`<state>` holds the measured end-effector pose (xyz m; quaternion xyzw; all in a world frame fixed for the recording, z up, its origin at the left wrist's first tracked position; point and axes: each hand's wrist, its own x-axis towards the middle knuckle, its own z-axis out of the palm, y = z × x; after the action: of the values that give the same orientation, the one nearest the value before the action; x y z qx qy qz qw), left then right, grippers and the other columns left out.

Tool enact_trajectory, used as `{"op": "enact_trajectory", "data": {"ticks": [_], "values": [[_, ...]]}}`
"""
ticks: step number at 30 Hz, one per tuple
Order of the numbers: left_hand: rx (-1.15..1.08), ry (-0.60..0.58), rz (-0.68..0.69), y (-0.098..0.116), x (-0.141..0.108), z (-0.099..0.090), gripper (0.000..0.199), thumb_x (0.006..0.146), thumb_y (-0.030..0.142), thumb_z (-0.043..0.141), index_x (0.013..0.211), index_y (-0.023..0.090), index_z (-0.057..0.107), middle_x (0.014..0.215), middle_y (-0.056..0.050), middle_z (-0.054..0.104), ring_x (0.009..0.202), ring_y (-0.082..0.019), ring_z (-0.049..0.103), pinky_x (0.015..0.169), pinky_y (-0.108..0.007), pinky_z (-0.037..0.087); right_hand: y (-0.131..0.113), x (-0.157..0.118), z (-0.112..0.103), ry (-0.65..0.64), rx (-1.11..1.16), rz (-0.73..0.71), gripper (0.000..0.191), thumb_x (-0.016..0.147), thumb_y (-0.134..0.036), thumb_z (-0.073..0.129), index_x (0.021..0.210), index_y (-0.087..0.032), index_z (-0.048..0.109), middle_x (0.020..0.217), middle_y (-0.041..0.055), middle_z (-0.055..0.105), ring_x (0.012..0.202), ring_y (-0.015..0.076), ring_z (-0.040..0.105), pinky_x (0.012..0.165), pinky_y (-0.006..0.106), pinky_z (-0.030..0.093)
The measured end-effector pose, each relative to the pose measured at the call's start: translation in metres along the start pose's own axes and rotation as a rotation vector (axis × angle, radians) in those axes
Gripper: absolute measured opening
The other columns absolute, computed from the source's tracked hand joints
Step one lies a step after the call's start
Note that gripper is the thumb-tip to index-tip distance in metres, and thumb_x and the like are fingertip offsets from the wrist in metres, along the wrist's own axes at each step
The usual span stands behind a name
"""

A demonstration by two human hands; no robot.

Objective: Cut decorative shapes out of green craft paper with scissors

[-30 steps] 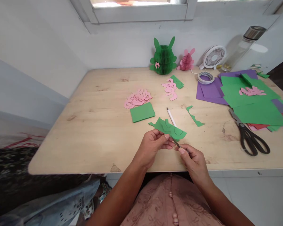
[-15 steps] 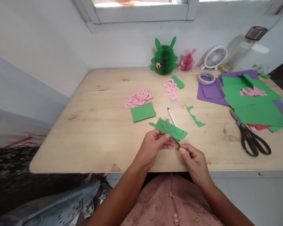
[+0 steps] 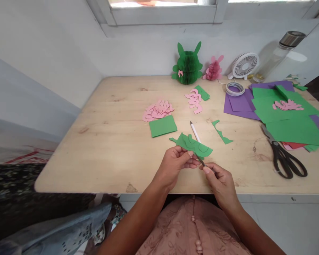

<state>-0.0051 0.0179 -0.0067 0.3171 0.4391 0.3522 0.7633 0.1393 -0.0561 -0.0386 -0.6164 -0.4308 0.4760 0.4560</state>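
My left hand (image 3: 179, 161) pinches the lower edge of a green paper piece (image 3: 192, 144), held just above the table. Drawn curved outlines show on the paper, and its edge is cut irregularly. In my right hand (image 3: 219, 179) is a slim dark-bladed tool (image 3: 201, 161), its tip against the paper close to my left fingertips. My fingers cover its handle, so I cannot tell whether it is scissors or a knife. A white pen (image 3: 195, 131) lies just behind the paper. To its right rests a curved green offcut (image 3: 221, 133).
Large black-handled scissors (image 3: 283, 156) lie at right, beside stacked green sheets (image 3: 295, 129). Pink cutouts (image 3: 159, 109) and a folded green card (image 3: 163, 126) sit left of centre. Along the wall stand a green paper figure (image 3: 187, 67), a pink one, a white fan (image 3: 245, 66) and a bottle (image 3: 276, 56).
The whole view has shifted slightly. Both hands keep nearly the same grip and position, with the tool's tip still at the paper.
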Motion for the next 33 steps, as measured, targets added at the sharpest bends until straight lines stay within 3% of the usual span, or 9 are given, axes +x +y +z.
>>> {"op": "enact_trajectory", "data": {"ticks": [33], "values": [[-0.046, 0.058, 0.006, -0.0047, 0.0010, 0.0057, 0.020, 0.071, 0.028, 0.071, 0.076, 0.012, 0.059, 0.065, -0.008, 0.070, 0.061, -0.016, 0.067, 0.063, -0.027, 0.053, 0.0037, 0.0028, -0.0027, -0.010, -0.011, -0.007, 0.023, 0.086, -0.037, 0.057, 0.084, -0.019, 0.071, 0.076, 0.0023, 0.068, 0.076, 0.0205, 0.056, 0.071, 0.028, 0.041]]}}
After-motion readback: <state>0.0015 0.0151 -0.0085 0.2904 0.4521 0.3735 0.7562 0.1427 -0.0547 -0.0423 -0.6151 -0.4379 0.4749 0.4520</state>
